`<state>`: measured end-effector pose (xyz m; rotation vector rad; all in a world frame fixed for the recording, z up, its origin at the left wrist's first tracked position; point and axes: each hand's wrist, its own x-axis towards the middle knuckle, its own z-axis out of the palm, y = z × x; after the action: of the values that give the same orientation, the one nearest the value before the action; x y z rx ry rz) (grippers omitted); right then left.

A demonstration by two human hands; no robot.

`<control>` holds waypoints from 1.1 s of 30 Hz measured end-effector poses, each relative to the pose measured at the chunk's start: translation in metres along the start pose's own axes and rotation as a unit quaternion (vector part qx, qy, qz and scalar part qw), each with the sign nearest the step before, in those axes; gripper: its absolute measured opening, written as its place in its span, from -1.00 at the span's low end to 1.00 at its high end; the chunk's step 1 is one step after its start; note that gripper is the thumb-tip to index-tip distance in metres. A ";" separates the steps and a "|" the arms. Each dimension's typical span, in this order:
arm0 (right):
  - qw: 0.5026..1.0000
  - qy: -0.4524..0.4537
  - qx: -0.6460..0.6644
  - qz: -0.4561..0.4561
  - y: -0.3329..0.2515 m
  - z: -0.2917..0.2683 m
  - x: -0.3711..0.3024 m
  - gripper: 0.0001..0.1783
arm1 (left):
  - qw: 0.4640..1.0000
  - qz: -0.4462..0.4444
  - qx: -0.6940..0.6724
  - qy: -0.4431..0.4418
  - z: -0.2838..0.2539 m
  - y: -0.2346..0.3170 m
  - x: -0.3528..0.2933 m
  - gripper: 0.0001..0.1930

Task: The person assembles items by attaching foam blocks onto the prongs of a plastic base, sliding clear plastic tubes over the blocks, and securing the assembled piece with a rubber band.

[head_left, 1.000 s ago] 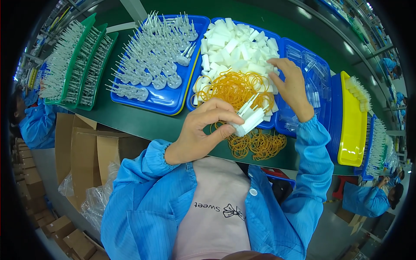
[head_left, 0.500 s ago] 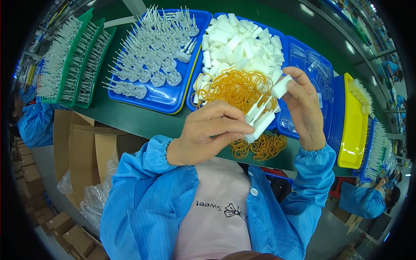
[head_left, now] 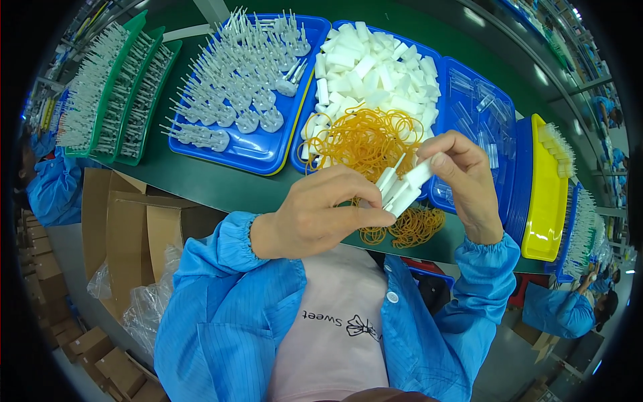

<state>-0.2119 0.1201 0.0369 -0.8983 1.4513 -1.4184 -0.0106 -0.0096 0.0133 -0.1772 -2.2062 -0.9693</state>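
Outer layer: bright-blue, finely striped fabric work jacket, worn open down the front. Left sleeve and right sleeve long, loose, creased; cuffs gathered, ruffled at edge. One round white button on right front panel. Beneath: pale pink cloth shirt bearing black line-drawn bow and dark lettering, upside down in view. Left hand and right hand bare.

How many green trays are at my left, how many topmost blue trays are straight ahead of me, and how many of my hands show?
Green trays: 3
Topmost blue trays, holding grey pronged parts, white blocks and clear plastic pieces: 3
Your hands, left hand and right hand: 2
Total: 8
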 end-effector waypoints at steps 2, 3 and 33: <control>0.999 -0.022 0.002 -0.025 -0.001 0.010 -0.006 -0.84 | 1.000 0.010 0.007 0.002 0.000 0.001 0.002 -0.62; 0.999 -0.023 0.002 -0.025 0.000 0.015 -0.008 -0.84 | 1.000 0.014 0.009 0.011 -0.001 0.002 0.002 -0.63; 0.993 0.097 0.020 -0.062 0.010 -0.011 0.050 -0.65 | 0.997 -0.061 0.019 0.043 -0.001 0.001 -0.011 -0.67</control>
<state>-0.2388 0.0779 0.0208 -0.8578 1.5258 -1.6601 -0.0012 -0.0082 0.0070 0.0179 -2.1738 -0.9826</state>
